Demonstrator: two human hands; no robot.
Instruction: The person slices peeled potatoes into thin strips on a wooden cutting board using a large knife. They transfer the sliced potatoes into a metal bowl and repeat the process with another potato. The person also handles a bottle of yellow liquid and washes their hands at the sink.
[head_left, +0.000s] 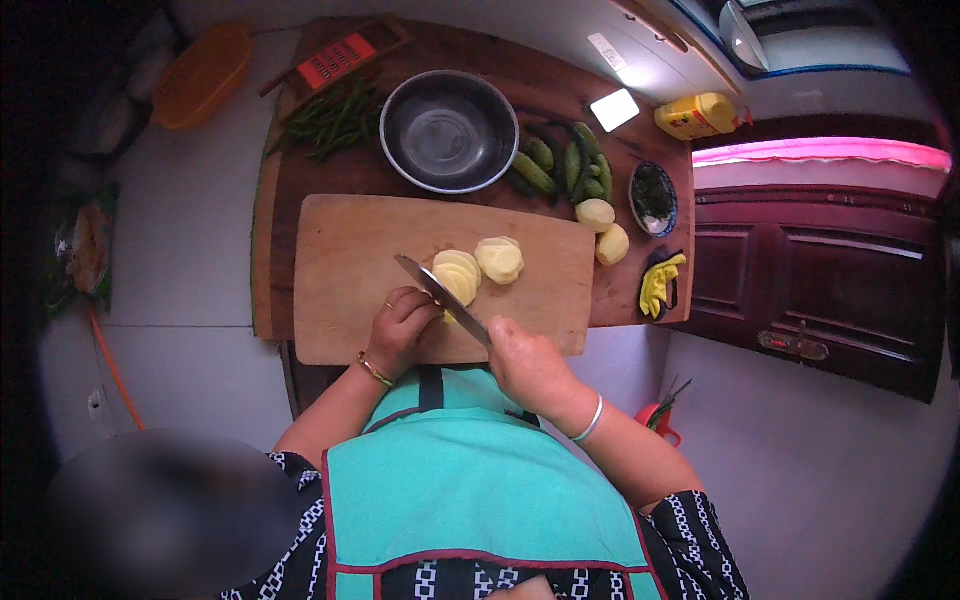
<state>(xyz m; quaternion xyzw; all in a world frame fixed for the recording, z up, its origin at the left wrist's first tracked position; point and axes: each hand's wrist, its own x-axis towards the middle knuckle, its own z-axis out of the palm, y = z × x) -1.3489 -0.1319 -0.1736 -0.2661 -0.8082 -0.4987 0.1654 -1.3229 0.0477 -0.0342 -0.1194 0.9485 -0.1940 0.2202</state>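
On the wooden cutting board lies a potato cut into a leaning row of pale slices. A second small stack of potato slices sits just to its right. My right hand is closed around the handle of a kitchen knife, its blade slanting up and left along the near side of the row. With curled fingers, my left hand presses at the near left of the blade, on the potato's uncut end, which those fingers mostly hide.
Beyond the board stand a metal bowl, green beans, a red-plated grater and cucumbers. To the right are peeled potatoes, a small bowl of dark greens, a yellow-and-black cloth item and a yellow bottle.
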